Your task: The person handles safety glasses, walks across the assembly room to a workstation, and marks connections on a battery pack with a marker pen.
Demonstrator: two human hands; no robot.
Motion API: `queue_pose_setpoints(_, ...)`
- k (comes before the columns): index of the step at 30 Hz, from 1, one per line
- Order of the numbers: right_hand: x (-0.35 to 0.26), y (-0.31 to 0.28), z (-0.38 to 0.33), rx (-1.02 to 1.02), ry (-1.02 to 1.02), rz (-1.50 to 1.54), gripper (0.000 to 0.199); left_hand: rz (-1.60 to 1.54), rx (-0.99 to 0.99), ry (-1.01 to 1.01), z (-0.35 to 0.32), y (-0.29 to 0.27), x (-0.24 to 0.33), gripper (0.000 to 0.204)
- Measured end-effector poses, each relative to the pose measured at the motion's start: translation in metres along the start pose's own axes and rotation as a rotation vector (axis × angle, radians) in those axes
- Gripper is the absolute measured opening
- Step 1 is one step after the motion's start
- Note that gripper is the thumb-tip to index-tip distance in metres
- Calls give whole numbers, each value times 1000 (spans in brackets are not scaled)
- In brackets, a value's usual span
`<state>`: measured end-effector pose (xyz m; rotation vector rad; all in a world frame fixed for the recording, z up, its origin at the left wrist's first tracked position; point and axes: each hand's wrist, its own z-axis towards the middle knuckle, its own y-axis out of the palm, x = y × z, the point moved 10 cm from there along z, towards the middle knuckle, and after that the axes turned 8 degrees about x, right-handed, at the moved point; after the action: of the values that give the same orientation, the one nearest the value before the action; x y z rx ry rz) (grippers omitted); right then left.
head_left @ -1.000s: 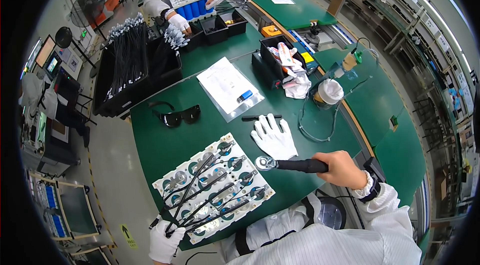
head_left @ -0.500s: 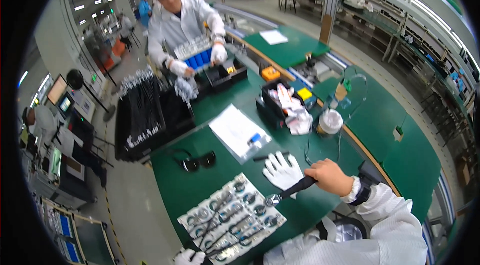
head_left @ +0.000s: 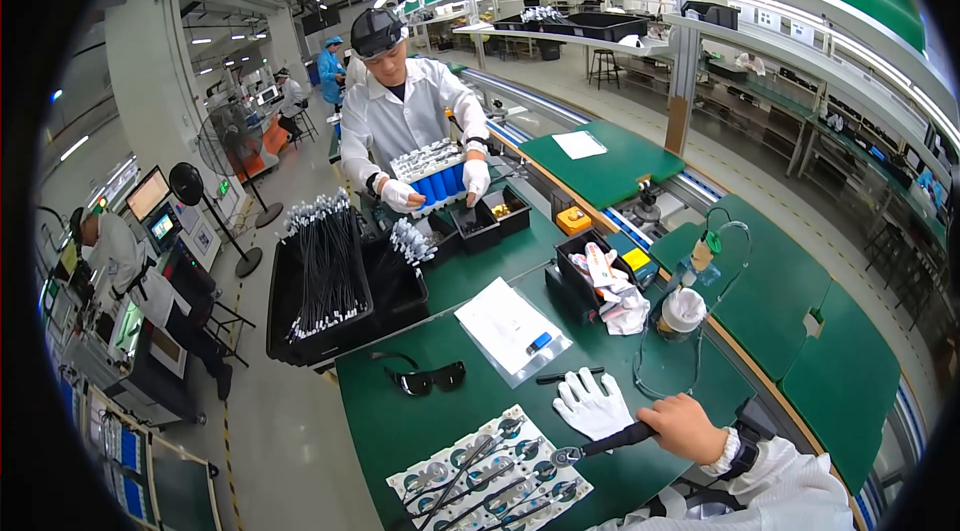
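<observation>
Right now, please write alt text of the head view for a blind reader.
A bare right grip holds a ratchet near a cabled white module on a green table. A white glove and sunglasses lie beyond; opposite, a co-worker handles a blue pack.

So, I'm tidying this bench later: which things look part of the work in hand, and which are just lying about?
Likely in use:
- ratchet wrench, gripped in the right hand
- white module near the wrench's head
- black cables across the module

Apparently lying about:
- dark glasses
- white glove
- black pen
- paper sheet
</observation>
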<state>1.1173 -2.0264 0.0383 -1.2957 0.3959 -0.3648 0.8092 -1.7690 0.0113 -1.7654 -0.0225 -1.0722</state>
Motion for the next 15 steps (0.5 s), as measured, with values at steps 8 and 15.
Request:
queue_pose_setpoints(8,-3,6,-13,-87,34,61,19,-15,-88,-74,-1,-2,11,30)
queue_pose_setpoints(15,2,0,5,101,-101,248,13,-51,-283,-214,4,10,3,27)
